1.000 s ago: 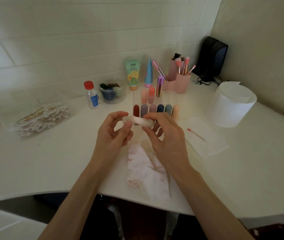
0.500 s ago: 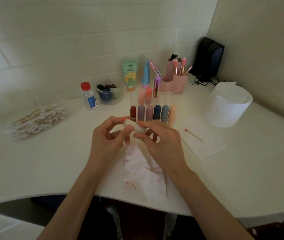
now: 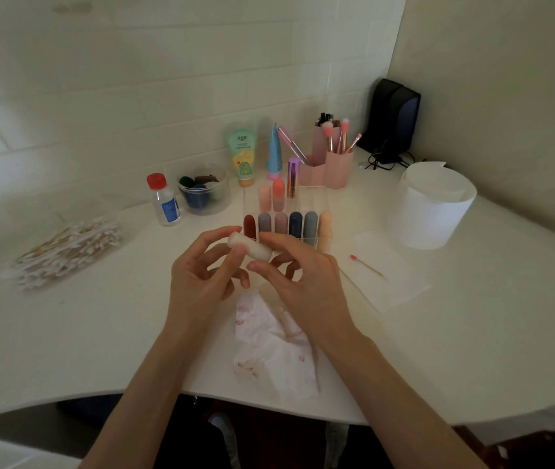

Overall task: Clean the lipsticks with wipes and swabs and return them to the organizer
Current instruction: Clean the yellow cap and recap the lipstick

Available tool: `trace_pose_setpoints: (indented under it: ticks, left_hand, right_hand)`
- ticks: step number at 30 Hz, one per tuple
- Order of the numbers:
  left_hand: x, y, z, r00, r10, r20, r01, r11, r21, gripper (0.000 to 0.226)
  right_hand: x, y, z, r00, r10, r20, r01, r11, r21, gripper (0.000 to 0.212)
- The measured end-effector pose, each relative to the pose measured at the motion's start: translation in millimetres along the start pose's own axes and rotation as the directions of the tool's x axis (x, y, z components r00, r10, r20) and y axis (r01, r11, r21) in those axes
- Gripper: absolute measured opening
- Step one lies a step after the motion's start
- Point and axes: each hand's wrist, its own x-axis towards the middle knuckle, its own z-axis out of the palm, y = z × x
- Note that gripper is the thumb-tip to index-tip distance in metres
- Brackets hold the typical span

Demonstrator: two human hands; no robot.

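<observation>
Lipstick (image 3: 250, 248), pale and lying sideways, sits between the fingertips of both hands. The left hand (image 3: 201, 279) pinches its left end and the right hand (image 3: 306, 286) pinches its right end. Just beyond the fingers stands the organizer (image 3: 313, 204). Under the wrists lies a stained wipe (image 3: 276, 346).

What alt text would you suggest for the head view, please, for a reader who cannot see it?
A person's left hand and right hand pinch a small white lipstick between them above a white table. Behind it stands a clear organizer of coloured lipsticks; a red-stained wipe lies nearer the person.
</observation>
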Motion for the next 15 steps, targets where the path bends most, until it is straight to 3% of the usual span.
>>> trace_pose_setpoints:
  ticks: [9,13,15]
  left_hand:
    - [5.4,8.5,-2.5,0.996,-0.03,-0.089,0.028,0.999,-0.029,0.03]
    - [36.0,24.1,-9.2,0.983,0.002,-0.183,-0.019,0.996,-0.091,0.027]
    - [61.5,29.4,-11.9,0.977,0.041,-0.209,-0.05,0.998,-0.037,0.025]
  right_hand:
    - [-0.8,-4.3,-1.8,0.999,0.037,-0.024,-0.037,0.999,-0.032,0.05]
    - [0.9,1.4,-4.0,0.997,0.072,-0.041,-0.074,0.995,-0.065,0.037]
    - [1.1,5.2,-2.5,0.994,0.09,-0.056,-0.095,0.991,-0.097,0.03]
